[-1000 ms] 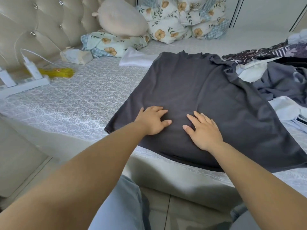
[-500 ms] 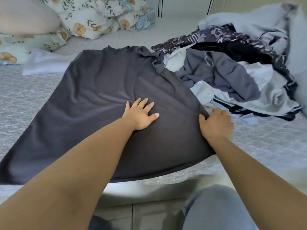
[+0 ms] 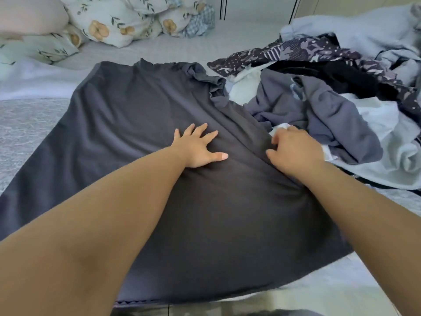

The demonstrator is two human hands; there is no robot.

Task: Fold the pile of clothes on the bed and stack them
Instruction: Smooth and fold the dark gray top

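A dark grey shirt [image 3: 136, 124] lies spread flat on the bed, collar away from me, its far right sleeve bunched against the clothes pile. My left hand [image 3: 197, 148] presses flat on the shirt's middle with fingers spread. My right hand [image 3: 296, 151] sits at the shirt's right side edge with fingers curled down into the fabric. A pile of unfolded clothes [image 3: 330, 106] lies to the right: a blue-grey garment, white pieces, a black one and a dark patterned one.
Floral pillows [image 3: 127, 21] and a beige cushion [image 3: 29, 17] line the head of the bed. A white cloth [image 3: 29, 80] lies flat to the shirt's left. The grey patterned bedsheet [image 3: 25, 124] shows at left. A light blue blanket [image 3: 355, 28] lies at far right.
My view swung right from the headboard toward the clothes pile. My right hand moved from the shirt's middle to its right edge and curled into it. My left hand stays flat on the shirt.
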